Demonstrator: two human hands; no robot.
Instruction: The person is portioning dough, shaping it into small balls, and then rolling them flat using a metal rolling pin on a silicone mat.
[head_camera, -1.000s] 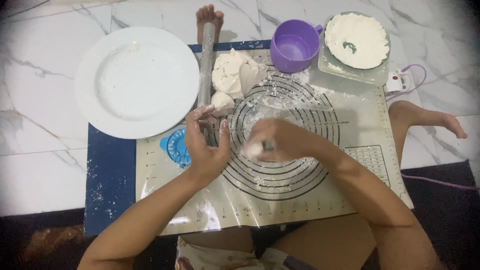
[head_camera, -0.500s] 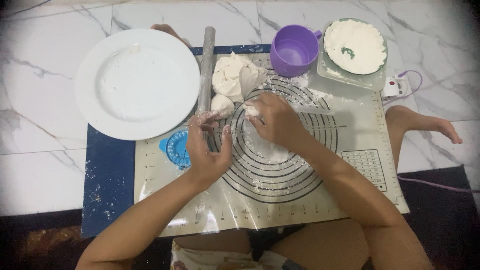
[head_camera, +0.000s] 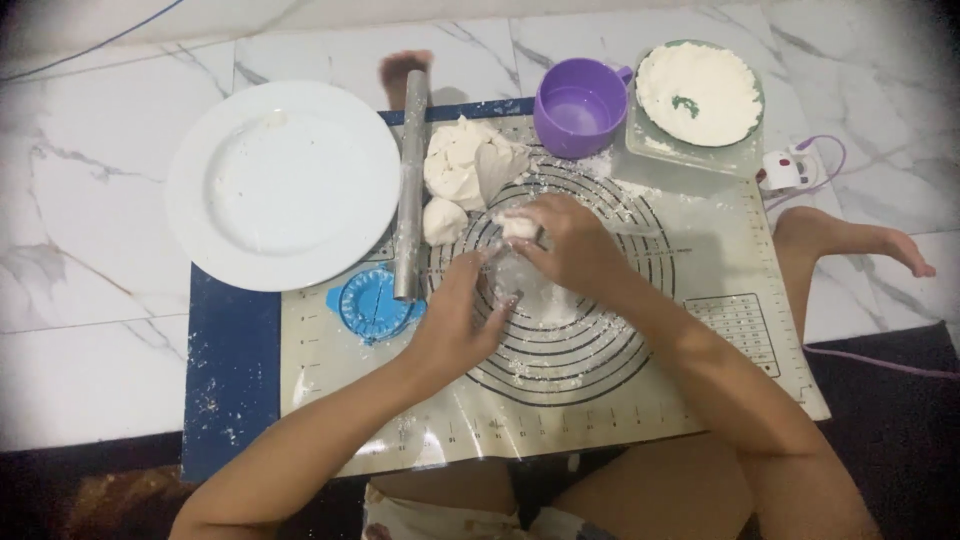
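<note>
While the right hand (head_camera: 570, 245) pinches a small dough piece (head_camera: 518, 226) over the floured mat (head_camera: 700, 290) and the left hand (head_camera: 462, 320) cups loosely beside, soft dough might stick or tear.

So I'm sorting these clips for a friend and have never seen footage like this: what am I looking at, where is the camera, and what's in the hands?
There is no machine here. A person sits on a marble floor wearing a camera on the head, so the one picture looks straight down at their own bare hands.

Both work over a pastry mat printed with circles. The right hand grips a small dough piece. The left hand rests at a flattened bit of dough dusted with flour.

Around them lie a bigger dough lump, a small dough ball, a metal rolling pin, a blue round press, a white plate, a purple cup and a tray of flour.
</note>
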